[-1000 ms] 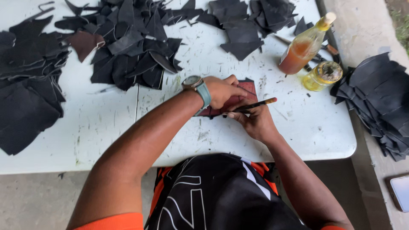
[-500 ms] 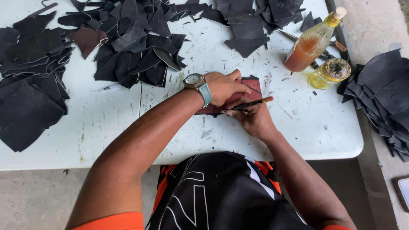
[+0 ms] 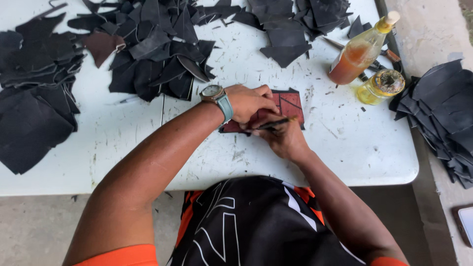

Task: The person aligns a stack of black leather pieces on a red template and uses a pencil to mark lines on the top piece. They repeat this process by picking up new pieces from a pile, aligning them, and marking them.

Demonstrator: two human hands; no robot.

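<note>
A dark red leather piece (image 3: 288,104) lies flat on the white table (image 3: 345,148), near its front edge. My left hand (image 3: 249,102), with a watch on the wrist, presses down on the piece's left part. My right hand (image 3: 281,138) grips a thin dark brush (image 3: 271,125) and holds its tip against the near edge of the piece. The fingers of both hands hide much of the leather.
Heaps of black leather cut-outs (image 3: 152,49) cover the far and left table, with more on the right (image 3: 443,113). A bottle of amber liquid (image 3: 359,51) and a small open jar (image 3: 382,86) stand at the right. A phone (image 3: 465,224) lies on the floor.
My right hand has drawn the brush leftwards along the piece's near edge. The left hand stays pressed on the leather.
</note>
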